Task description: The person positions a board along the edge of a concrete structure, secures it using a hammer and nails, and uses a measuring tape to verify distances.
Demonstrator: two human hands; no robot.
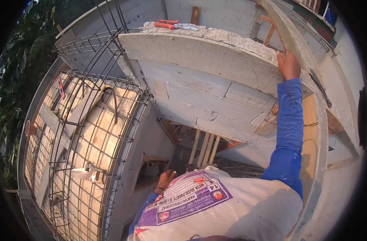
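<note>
My right hand (288,64), in a blue sleeve, grips the top edge of a pale concrete wall (199,56) near a curved board (288,28). My left hand (166,178) is low in the middle, its fingers curled beside my printed shirt (215,205); what it holds is hidden. Red-handled pliers or snips (167,25) lie on the rough wall top, left of my right hand. Grey blockwork (191,92) is below the ledge, above an opening with several pale poles (203,148).
At left, a rebar mesh (87,136) covers plywood, with vertical bars rising past the wall and a red tool (61,88) on it. Further block walls (219,16) stand behind. A dark rod (320,86) lies at the right. Foliage (18,72) borders the far left.
</note>
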